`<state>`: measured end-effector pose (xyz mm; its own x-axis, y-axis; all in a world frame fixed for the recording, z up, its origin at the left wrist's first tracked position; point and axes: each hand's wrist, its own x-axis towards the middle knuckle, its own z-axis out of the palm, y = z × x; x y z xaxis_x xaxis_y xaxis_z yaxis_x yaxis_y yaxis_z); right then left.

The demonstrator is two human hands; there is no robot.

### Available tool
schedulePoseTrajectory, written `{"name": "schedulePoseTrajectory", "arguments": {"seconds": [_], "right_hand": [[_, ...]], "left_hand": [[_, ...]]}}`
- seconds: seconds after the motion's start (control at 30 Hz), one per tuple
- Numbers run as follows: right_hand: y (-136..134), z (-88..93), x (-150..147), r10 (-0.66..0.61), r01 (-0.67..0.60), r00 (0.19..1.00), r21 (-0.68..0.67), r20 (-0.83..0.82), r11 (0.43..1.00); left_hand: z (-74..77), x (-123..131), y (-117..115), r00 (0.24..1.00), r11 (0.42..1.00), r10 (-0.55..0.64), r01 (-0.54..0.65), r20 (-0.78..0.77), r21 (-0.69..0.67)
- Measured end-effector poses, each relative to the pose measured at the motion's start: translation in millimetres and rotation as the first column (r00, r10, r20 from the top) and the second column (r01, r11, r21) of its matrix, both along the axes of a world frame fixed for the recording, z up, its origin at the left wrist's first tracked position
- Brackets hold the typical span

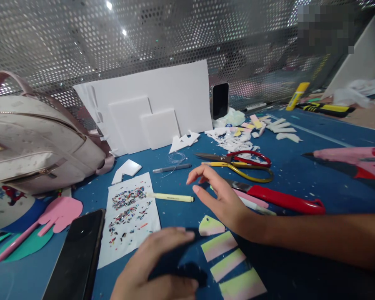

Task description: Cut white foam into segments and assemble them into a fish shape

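Note:
My right hand [220, 198] hovers over the blue table with thumb and forefinger apart, and nothing shows between them. Lower down, my left hand [156, 266] is also empty, its fingers curved and spread. Between and below the hands lie several green-to-pink shaded pieces: a rounded one with a small hole [211, 226] and rectangular strips [218, 246]. A pale yellow marker [173, 197] rests just left of my right fingertips, its end on a white sheet [134, 246] scattered with tiny coloured bits. Beyond my right hand lie scissors with red and yellow handles [250, 160].
A red-handled cutter [287, 200] and a pink glue gun [346, 155] lie to the right. White foam boards [187, 91] lean at the back near foam scraps [231, 139]. A backpack [34, 141] and a black phone [75, 254] occupy the left.

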<state>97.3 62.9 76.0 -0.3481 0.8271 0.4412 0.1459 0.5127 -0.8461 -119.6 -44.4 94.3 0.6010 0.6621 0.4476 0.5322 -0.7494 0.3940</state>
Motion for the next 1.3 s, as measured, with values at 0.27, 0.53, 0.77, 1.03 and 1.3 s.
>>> {"name": "schedulePoseTrajectory", "arguments": {"seconds": [0.27,0.53,0.77,1.03,1.3], "right_hand": [[-16,20.4,3,0.461,-0.499,0.864,0.452,0.201,0.739],[-12,13.6,0,0.501,-0.553,0.829,0.498,0.25,0.668],[-12,11.0,0,0.485,-0.535,0.842,0.467,0.234,0.704],[-17,18.6,-2,0.423,-0.5,0.865,0.384,0.272,0.776],[-13,14.0,-1,0.43,-0.514,0.857,0.404,0.284,0.757]], "left_hand": [[-7.2,0,2,0.969,0.955,0.189,-0.144,0.156,-0.258],[-5.5,1,2,0.966,0.934,0.225,-0.175,0.131,-0.313],[-2.6,0,1,0.979,0.957,0.173,-0.142,0.104,-0.254],[16.6,-55,42,0.9,0.893,0.43,-0.435,-0.068,-0.116],[5.0,-101,67,0.817,0.835,0.511,-0.545,-0.266,-0.072]]}}
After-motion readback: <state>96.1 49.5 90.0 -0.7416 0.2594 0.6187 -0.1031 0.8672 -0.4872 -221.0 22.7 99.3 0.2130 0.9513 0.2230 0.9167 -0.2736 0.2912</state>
